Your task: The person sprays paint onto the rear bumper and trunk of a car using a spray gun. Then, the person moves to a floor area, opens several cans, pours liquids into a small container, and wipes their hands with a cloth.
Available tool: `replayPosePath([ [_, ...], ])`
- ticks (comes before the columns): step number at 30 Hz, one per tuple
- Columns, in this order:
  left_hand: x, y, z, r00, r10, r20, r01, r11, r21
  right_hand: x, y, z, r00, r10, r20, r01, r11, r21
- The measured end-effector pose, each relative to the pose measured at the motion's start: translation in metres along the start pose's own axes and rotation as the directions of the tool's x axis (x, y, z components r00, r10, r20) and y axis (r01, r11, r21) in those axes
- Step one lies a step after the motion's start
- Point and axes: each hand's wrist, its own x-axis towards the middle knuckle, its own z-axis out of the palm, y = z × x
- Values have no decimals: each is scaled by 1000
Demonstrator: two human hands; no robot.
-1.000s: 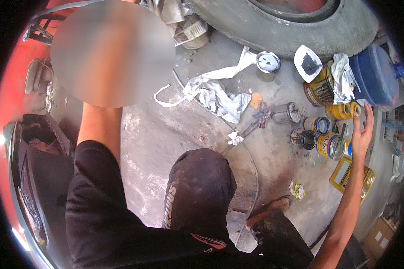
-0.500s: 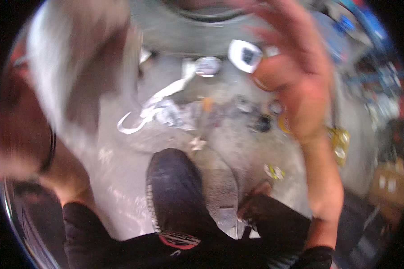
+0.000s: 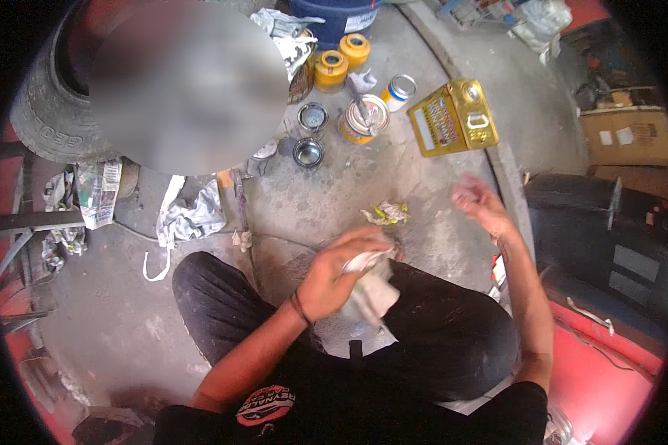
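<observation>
Above my lap, my left hand (image 3: 328, 278) is closed on a crumpled whitish rag (image 3: 377, 291), which hangs down between my thighs. My right hand (image 3: 488, 211) is raised over the floor to the right, with motion blur smearing its fingers; whether it holds anything cannot be made out. Nearest to it is a gold rectangular metal can (image 3: 453, 122), tilted in the picture. A crumpled yellow-and-white scrap (image 3: 388, 213) lies on the floor between the hands. Beyond it are two small open tins of dark liquid (image 3: 308, 153) and a paint can (image 3: 364, 119) with a smeared brush across its top.
Two yellow containers (image 3: 332, 70) and a dark blue bucket (image 3: 334, 18) stand farther back. At far left is a tire (image 3: 56, 111), partly behind a blurred grey patch. A white cloth (image 3: 193, 216) lies left of centre. Cardboard boxes (image 3: 627, 139) stand at right.
My view has swung to the right. My left hand has come from the far left to the middle with the whitish rag. My right hand has dropped and drawn back toward me.
</observation>
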Motion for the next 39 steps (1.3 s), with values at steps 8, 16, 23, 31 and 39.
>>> replayPosePath([
  [8,97,-117,28,864,-500,-59,315,628,-712,151,7,49,463,-419,-781,629,776,-43],
  [16,137,-132,41,985,-68,-160,151,792,591,129,29,12,344,-570,-746,664,710,-236],
  [23,183,-132,84,891,-444,-98,332,783,-526,15,82,-10,390,-669,-633,576,714,-399],
  [31,232,-177,123,838,-546,-8,403,628,-665,-24,84,15,455,-811,-367,244,510,-825],
  [39,248,-191,139,966,-245,-81,224,953,-205,-21,89,17,444,-836,-322,38,377,-925],
])
